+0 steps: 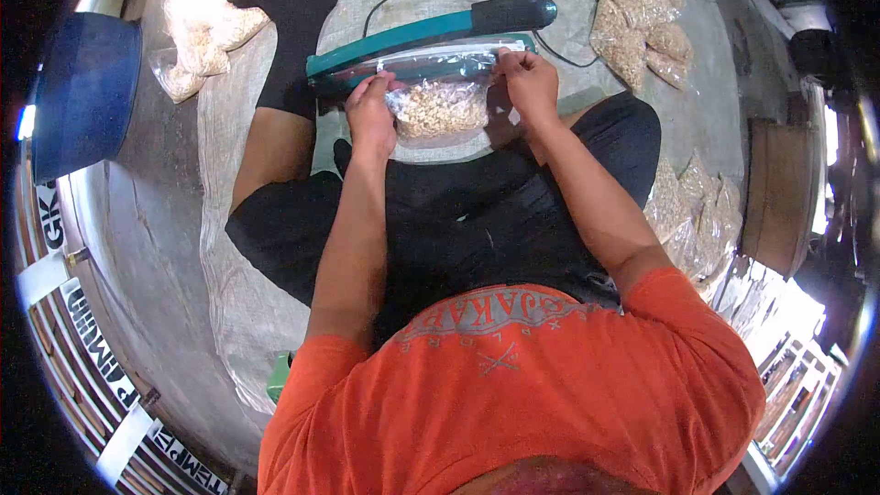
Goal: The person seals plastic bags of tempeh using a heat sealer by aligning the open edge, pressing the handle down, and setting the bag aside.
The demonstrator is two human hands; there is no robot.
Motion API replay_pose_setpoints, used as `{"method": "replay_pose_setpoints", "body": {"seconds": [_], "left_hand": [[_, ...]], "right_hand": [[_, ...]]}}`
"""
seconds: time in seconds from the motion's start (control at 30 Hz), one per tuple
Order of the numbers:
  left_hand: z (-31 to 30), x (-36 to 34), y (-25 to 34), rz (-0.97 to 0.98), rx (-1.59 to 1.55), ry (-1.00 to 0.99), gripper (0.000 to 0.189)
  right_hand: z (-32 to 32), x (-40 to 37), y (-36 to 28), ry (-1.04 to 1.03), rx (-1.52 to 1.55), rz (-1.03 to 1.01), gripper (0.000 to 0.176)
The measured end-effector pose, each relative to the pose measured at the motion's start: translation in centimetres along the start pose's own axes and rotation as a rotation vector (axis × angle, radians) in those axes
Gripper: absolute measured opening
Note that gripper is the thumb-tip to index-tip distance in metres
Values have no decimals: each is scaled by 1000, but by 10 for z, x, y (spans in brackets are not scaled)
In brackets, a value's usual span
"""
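Note:
A clear plastic bag point(440, 115) partly filled with pale beans or grains lies in front of me, its upper edge flat across a teal bag sealer. My left hand point(371, 117) pinches the bag's left side near the top. At the upper right corner, my right hand point(530, 82) pinches the plastic close to the sealing strip. Above both hands the sealer's teal arm point(403, 39) is raised, with a black handle point(513, 12) at its right end.
Filled clear bags point(632, 14) lie at the upper right, more point(692, 220) by my right knee, and others point(197, 46) at the upper left. A black cord loops behind the sealer. A blue barrel point(87, 96) stands at left, a brown box point(779, 197) at right.

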State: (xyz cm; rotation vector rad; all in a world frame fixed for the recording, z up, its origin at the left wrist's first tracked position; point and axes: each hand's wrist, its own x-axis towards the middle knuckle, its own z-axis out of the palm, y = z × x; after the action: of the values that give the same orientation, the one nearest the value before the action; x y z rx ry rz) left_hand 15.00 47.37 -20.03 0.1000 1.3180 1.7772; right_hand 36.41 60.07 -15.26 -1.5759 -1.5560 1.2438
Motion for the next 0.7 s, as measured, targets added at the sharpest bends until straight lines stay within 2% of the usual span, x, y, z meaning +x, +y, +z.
{"method": "replay_pose_setpoints", "body": {"seconds": [0.13,0.2,0.23,0.3,0.33,0.4,0.53,0.7], "left_hand": [[1,0,3,-24,-5,5,19],[-4,4,-1,-7,1,-17,21],[-4,3,-1,-11,0,-14,21],[-2,2,2,-24,11,-16,22],[-1,2,2,-18,11,-16,22],[1,0,1,8,-22,13,19],[-1,2,1,-3,2,1,20],[3,-2,5,-9,22,21,22]], "right_hand": [[-24,6,-3,71,-15,-49,29],[-38,-2,-38,413,18,-388,26],[-45,-6,-57,410,14,-385,26],[-55,-11,-90,376,-47,-874,29],[-56,-6,-95,376,-44,-877,29],[-56,7,-100,350,-317,-1135,31],[-49,12,-89,215,-312,-1012,23],[-40,17,-59,256,-269,-926,19]]}}
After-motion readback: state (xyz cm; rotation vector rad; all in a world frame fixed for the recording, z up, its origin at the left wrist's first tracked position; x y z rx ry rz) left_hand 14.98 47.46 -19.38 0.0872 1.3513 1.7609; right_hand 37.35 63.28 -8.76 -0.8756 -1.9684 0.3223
